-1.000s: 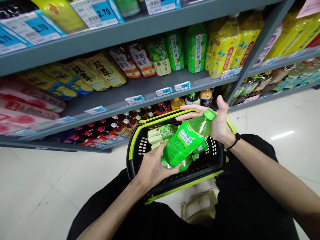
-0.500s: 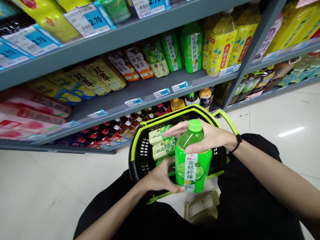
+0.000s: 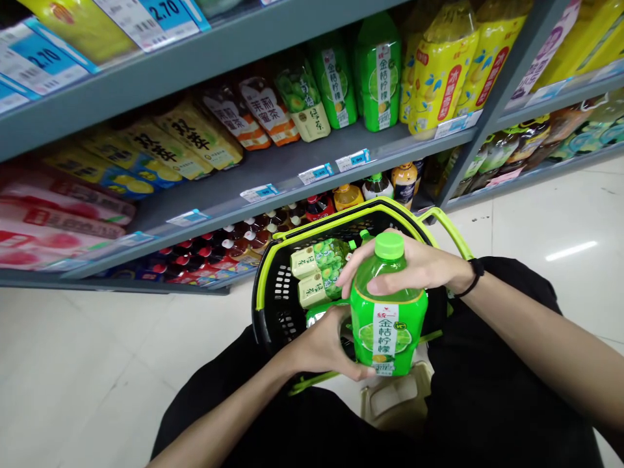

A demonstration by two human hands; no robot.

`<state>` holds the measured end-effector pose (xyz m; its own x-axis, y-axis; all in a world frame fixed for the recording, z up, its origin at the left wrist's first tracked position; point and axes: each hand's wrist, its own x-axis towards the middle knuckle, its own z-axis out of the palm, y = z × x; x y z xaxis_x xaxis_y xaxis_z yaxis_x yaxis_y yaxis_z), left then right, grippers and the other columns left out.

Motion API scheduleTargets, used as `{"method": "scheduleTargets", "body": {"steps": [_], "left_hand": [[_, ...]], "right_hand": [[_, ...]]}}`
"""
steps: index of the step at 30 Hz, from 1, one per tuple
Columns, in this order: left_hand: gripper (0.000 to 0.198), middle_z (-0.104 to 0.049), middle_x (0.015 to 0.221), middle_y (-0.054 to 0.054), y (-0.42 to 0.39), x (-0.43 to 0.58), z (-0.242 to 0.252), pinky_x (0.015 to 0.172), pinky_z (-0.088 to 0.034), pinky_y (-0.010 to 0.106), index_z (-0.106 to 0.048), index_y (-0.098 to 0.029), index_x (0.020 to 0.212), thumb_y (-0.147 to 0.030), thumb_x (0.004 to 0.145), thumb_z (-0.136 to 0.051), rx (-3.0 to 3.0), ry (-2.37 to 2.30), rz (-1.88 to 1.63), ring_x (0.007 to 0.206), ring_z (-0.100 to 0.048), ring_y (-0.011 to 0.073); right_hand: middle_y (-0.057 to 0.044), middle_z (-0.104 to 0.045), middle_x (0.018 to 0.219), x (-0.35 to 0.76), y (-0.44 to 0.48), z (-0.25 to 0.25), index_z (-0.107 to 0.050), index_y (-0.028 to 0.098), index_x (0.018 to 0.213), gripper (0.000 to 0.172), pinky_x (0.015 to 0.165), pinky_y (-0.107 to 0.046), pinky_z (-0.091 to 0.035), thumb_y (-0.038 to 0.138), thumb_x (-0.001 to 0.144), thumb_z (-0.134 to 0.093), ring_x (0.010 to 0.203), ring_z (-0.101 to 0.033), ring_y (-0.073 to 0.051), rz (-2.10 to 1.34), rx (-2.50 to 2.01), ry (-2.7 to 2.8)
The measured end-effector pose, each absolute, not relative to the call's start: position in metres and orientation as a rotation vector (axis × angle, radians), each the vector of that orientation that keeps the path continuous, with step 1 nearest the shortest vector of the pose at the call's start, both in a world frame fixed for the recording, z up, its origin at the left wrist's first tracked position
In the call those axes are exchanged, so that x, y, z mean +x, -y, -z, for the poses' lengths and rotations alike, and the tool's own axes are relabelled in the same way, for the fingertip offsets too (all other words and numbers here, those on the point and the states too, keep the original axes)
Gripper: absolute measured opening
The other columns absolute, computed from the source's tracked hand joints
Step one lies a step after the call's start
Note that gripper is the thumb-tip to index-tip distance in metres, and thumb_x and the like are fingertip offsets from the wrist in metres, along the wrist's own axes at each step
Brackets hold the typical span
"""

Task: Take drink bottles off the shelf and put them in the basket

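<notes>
A green bottle (image 3: 389, 335) with a green cap stands nearly upright above the near right part of a black basket (image 3: 262, 312) with lime-green rims. My left hand (image 3: 324, 344) grips its lower left side, the thumb near its bottom edge. Around the bottle's shoulder, just below the cap, curls my right hand (image 3: 414, 263). Inside the basket lie two pale green tea bottles (image 3: 314, 289) on their sides, with another green bottle (image 3: 324, 312) partly hidden behind my left hand.
Across the back runs a grey shelf (image 3: 273, 172) with drink bottles and price tags. Yellow bottles (image 3: 441, 81) stand at its right. Dark bottles fill the lowest level. Below the basket, a beige plastic object (image 3: 397, 396) sits between the person's black-clothed legs.
The held bottle and both hands have shifted slightly right, still together. My right fingers have curled closer around the bottle's shoulder. The view has moved a little, and more of the basket's contents shows.
</notes>
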<state>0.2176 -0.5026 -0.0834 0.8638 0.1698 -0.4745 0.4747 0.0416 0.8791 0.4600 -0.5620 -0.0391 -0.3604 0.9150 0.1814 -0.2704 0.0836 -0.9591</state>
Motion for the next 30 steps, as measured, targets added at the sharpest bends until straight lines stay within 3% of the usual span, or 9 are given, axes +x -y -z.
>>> {"method": "scheduleTargets", "body": {"steps": [7, 14, 19, 24, 30], "left_hand": [[0.082, -0.077, 0.127, 0.012, 0.502, 0.215, 0.084, 0.106, -0.06, 0.05, -0.07, -0.015, 0.131, -0.037, 0.057, -0.099, 1.519, -0.532, 0.252, 0.117, -0.072, 0.0343], [0.07, -0.078, 0.127, 0.01, 0.5, 0.22, 0.071, 0.115, -0.054, 0.053, -0.078, -0.019, 0.123, -0.038, 0.06, -0.102, 1.442, -0.421, 0.18, 0.122, -0.072, 0.0348], [0.07, -0.081, 0.119, 0.013, 0.499, 0.214, 0.069, 0.099, -0.062, 0.051, -0.08, -0.017, 0.118, -0.051, 0.06, -0.101, 1.317, -0.421, 0.177, 0.112, -0.076, 0.0362], [0.068, -0.082, 0.112, 0.012, 0.497, 0.211, 0.07, 0.091, -0.062, 0.045, -0.082, -0.017, 0.113, -0.061, 0.063, -0.097, 1.25, -0.374, 0.149, 0.103, -0.077, 0.0333], [0.07, -0.078, 0.087, 0.007, 0.497, 0.201, 0.078, 0.072, -0.059, 0.033, -0.074, -0.015, 0.087, -0.072, 0.054, -0.096, 1.178, -0.521, 0.074, 0.084, -0.073, 0.0256]], "right_hand": [[-0.009, -0.083, 0.109, 0.46, 0.561, 0.039, -0.08, 0.014, 0.109, 0.022, 0.086, -0.031, -0.064, 0.022, 0.089, -0.076, 0.099, -0.079, -0.021, -1.524, -0.748, 1.296], [-0.008, -0.084, 0.102, 0.461, 0.56, 0.044, -0.083, 0.015, 0.106, 0.026, 0.081, -0.031, -0.063, 0.023, 0.083, -0.074, 0.091, -0.079, -0.021, -1.669, -0.714, 1.042], [-0.01, -0.083, 0.099, 0.459, 0.558, 0.051, -0.083, 0.014, 0.1, 0.027, 0.083, -0.035, -0.063, 0.028, 0.08, -0.072, 0.089, -0.079, -0.024, -1.723, -0.676, 0.807], [-0.011, -0.083, 0.096, 0.457, 0.55, 0.055, -0.082, 0.013, 0.097, 0.03, 0.085, -0.041, -0.063, 0.033, 0.079, -0.068, 0.088, -0.078, -0.027, -1.716, -0.742, 0.696], [-0.011, -0.081, 0.1, 0.452, 0.544, 0.062, -0.079, 0.016, 0.093, 0.028, 0.088, -0.043, -0.063, 0.037, 0.076, -0.071, 0.089, -0.076, -0.028, -1.745, -0.858, 0.467]]}}
